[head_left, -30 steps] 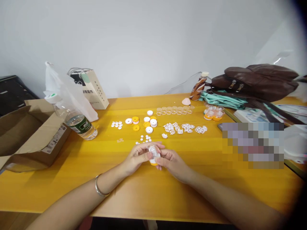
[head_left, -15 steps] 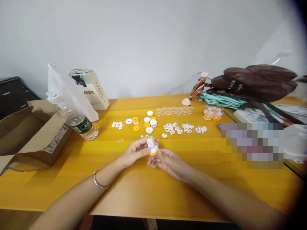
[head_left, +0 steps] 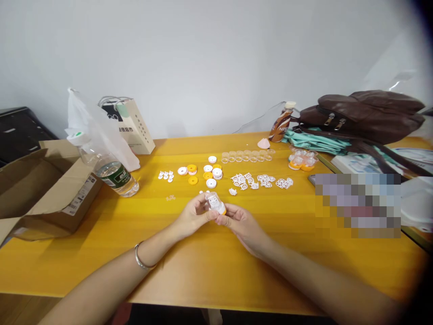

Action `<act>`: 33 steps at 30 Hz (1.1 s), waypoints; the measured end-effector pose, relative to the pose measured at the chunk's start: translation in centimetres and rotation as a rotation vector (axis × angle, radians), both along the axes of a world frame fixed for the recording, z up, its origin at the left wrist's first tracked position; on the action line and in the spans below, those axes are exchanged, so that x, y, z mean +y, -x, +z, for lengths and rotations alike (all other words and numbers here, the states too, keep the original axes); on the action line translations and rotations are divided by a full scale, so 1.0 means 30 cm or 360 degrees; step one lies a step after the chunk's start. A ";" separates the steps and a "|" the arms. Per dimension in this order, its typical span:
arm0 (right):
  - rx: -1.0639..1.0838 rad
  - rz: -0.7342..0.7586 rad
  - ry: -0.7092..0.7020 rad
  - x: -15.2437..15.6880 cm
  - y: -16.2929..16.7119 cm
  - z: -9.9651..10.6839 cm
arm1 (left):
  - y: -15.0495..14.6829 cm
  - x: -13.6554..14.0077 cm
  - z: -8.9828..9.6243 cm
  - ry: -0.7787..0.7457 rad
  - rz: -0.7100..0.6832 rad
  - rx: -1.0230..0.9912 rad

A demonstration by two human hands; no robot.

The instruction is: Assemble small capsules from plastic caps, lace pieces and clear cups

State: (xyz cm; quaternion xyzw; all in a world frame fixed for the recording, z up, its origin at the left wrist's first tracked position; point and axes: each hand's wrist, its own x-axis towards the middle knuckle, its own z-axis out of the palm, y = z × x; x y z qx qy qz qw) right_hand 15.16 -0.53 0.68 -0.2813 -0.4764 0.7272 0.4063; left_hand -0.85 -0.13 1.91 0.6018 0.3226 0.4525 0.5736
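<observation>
Between my two hands is a small clear capsule (head_left: 215, 203) with a white and orange base and a white openwork piece inside; it is tilted. My left hand (head_left: 194, 215) closes on its left side, thumb across the front. My right hand (head_left: 241, 223) pinches the base from the right. Just beyond lie white and orange discs (head_left: 211, 183), some stacked. White lattice pieces (head_left: 252, 181) are scattered to their right. Behind those stand several clear cups (head_left: 246, 156) in rows. Small white knobs (head_left: 165, 175) sit to the left, near tiny clear parts (head_left: 171, 197).
At left are an open cardboard box (head_left: 76, 198), a water bottle (head_left: 117, 177) and a paper bag (head_left: 140, 131). Towards the right stand a group of capsules with orange bases (head_left: 302, 161), a brown drink bottle (head_left: 282, 123) and a brown leather bag (head_left: 365, 113). A blurred patch covers the table's right side.
My hands have turned the capsule, tipping its base towards the right. My right hand's fingers have drawn in, and its thumb now meets my left thumb at the front.
</observation>
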 end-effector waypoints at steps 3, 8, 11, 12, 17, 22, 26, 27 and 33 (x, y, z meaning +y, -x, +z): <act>-0.0009 -0.0070 0.0014 -0.004 0.005 0.001 | -0.005 -0.004 0.006 -0.0007 0.0017 -0.0030; -0.0013 -0.0122 0.0009 -0.012 0.006 0.001 | -0.007 -0.009 0.016 0.0001 0.0007 -0.0026; 0.0003 -0.0071 0.0044 -0.018 0.004 -0.001 | -0.002 -0.009 0.011 0.0027 -0.0026 -0.0020; 0.0035 -0.0041 0.0083 -0.020 0.004 -0.001 | 0.000 -0.008 0.009 0.0039 -0.0049 -0.0029; 0.0324 0.0193 0.0392 -0.030 0.004 0.006 | 0.005 -0.009 -0.003 0.0147 -0.0194 -0.0122; 0.0531 0.0328 0.0531 -0.030 0.005 0.013 | 0.003 -0.014 -0.002 0.0197 -0.0222 -0.0142; 0.0622 0.0308 0.0676 -0.032 0.006 0.009 | 0.001 -0.015 0.002 0.0191 -0.0202 -0.0122; 0.0637 0.0305 0.0721 -0.032 0.006 0.009 | 0.000 -0.015 0.003 0.0196 -0.0196 -0.0124; 0.0767 0.0292 0.0880 -0.042 0.012 0.013 | -0.009 -0.015 -0.005 0.0213 -0.0197 -0.0168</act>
